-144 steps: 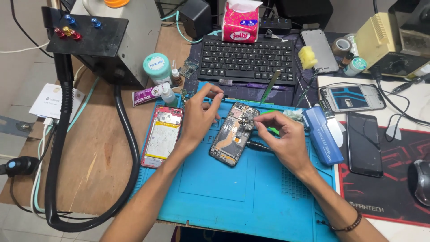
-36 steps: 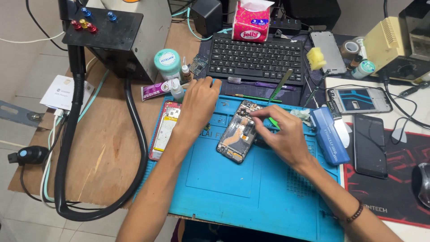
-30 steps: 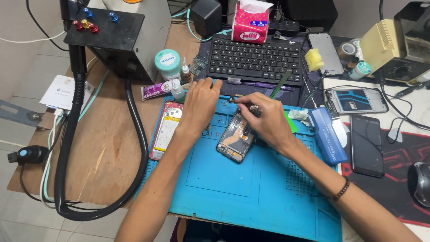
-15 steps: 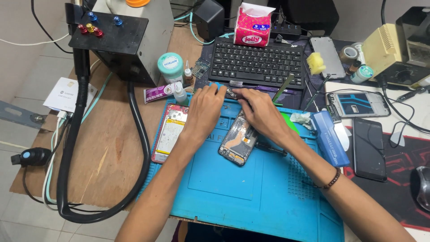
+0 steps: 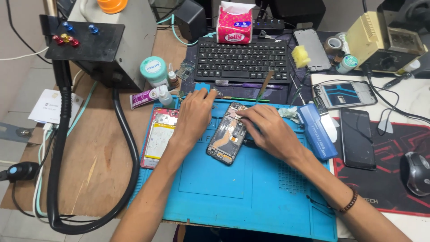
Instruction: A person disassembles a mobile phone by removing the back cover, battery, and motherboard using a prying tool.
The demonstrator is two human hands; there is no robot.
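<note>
An opened phone (image 5: pixel 226 140) with its dark insides showing lies tilted on the blue work mat (image 5: pixel 233 188). My right hand (image 5: pixel 271 132) rests over the phone's right side, curled fingertips touching its top end; whether they pinch anything is hidden. My left hand (image 5: pixel 195 115) lies flat left of the phone, fingers spread, tips at the mat's top edge. A pink-rimmed phone part with a yellow battery (image 5: pixel 159 136) sits just left of that hand.
Behind the mat lie a black keyboard (image 5: pixel 244 60), a purple screwdriver (image 5: pixel 248 84) and a metal pry tool (image 5: pixel 266 83). A blue case (image 5: pixel 316 132), a black phone (image 5: pixel 356 139) and a mouse (image 5: pixel 416 172) sit right. A black hose (image 5: pixel 130 157) loops left.
My right hand went from the phone up toward the tools by the keyboard, then came back to the phone's top end. My left hand stayed at the mat's top edge.
</note>
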